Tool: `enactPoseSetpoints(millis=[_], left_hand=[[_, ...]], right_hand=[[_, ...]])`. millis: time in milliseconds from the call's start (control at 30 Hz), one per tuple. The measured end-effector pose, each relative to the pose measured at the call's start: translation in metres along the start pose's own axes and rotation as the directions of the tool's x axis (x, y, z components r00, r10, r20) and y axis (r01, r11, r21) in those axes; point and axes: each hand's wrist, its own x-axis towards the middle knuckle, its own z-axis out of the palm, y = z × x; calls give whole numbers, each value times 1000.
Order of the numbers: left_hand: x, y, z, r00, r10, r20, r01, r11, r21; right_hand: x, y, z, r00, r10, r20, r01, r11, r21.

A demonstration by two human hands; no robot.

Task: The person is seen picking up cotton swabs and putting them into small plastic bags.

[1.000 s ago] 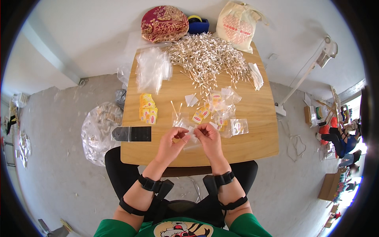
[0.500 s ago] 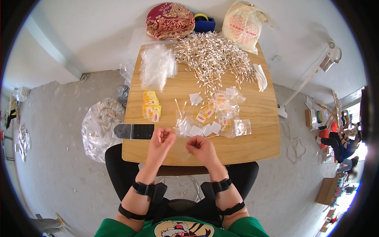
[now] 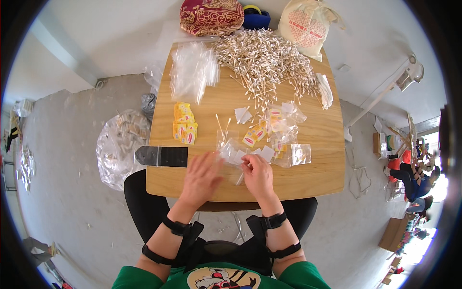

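Observation:
My left hand is over the near part of the wooden table, fingers stretched out and blurred, with nothing visible in it. The fingers of my right hand are pinched together beside white square packets; what they hold, if anything, is too small to make out. A thin pale strip shows just left of that hand. Beyond my hands lie a clear bag, two cotton swabs and yellow packets. Filled clear bags are heaped to the right.
A large pile of cotton swabs covers the far table. Empty clear bags and yellow packets lie at left, above a dark flat case. A tape dispenser and cloth bag stand behind.
My left hand has spread its fingers and turned palm down. My right hand has shifted slightly up and right, toward the white packets. The view has tilted a little.

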Motion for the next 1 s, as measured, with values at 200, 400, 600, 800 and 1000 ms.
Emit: enactPoseSetpoints(millis=[200, 400, 600, 800, 1000], left_hand=[[-11, 8, 10, 922, 136, 363, -146, 989, 0], [-13, 1, 10, 948, 35, 316, -76, 990, 118], [-7, -6, 15, 959, -5, 283, -18, 997, 77], [34, -2, 9, 969, 92, 230, -111, 991, 71], [60, -3, 14, 962, 183, 201, -187, 982, 0]], right_hand=[[-3, 2, 0, 997, -15, 77, 8, 996, 93], [12, -9, -13, 963, -262, 57, 265, 896, -357], [18, -3, -14, 943, -305, 136, 334, 864, -378], [16, -10, -9, 918, -372, 138, 396, 832, -389], [14, 5, 0, 902, -428, 57, 422, 846, -326]])
